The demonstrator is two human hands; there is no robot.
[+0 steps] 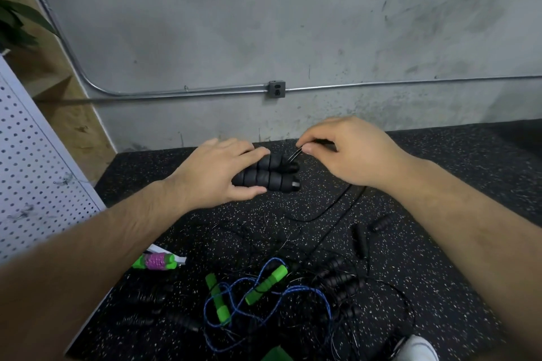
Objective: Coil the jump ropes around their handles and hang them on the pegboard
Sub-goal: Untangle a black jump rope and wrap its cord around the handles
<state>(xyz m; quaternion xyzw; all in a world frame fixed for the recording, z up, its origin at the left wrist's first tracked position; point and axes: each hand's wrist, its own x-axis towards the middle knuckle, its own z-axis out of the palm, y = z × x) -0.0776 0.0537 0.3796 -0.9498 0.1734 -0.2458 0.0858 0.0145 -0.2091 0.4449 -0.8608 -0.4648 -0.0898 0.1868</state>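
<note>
Left hand half hides handles; right fingers seemingly pinch cord.

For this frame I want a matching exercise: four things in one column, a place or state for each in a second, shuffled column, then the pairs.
Things
1. black handles
2. thin black cord
3. green handles with blue rope
4. pink-wrapped green bundle

Places or states
A. lying uncoiled on the floor mat
B. held side by side in the left hand
C. coiled, lying near the pegboard
D. pinched by the right hand

Pairs: 1-B, 2-D, 3-A, 4-C
</note>
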